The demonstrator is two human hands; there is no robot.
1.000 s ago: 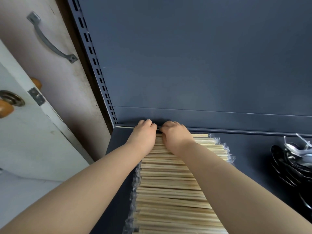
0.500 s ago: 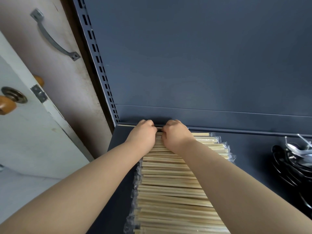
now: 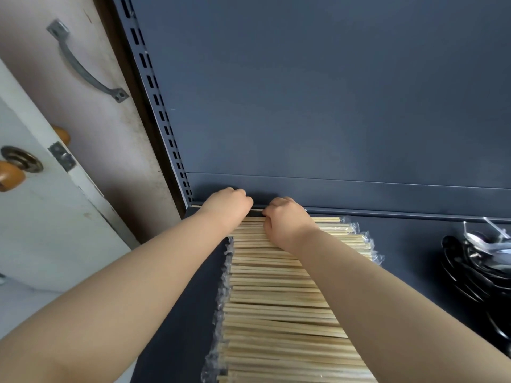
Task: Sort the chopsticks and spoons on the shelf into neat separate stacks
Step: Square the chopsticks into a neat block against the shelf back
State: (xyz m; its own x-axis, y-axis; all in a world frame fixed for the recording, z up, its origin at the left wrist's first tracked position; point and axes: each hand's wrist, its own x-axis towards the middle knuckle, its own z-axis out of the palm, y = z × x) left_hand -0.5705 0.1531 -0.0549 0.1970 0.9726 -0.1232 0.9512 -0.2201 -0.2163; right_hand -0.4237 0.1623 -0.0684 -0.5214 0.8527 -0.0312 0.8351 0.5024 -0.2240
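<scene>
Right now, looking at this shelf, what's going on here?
A person is tidying wrapped wooden chopsticks laid in a long row on a dark shelf. Both hands are at the row's far end, by the back panel. The left hand and right hand have their fingers curled over the rearmost sticks. The fingertips are hidden, so a grip cannot be confirmed. The metal spoons lie in their own pile off to the right, apart from the chopsticks.

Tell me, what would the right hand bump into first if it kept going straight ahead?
Probably the shelf's dark back panel. The right hand sits at the far end of the chopsticks, pointing at it; the gap looks small, though depth is unclear.
</scene>
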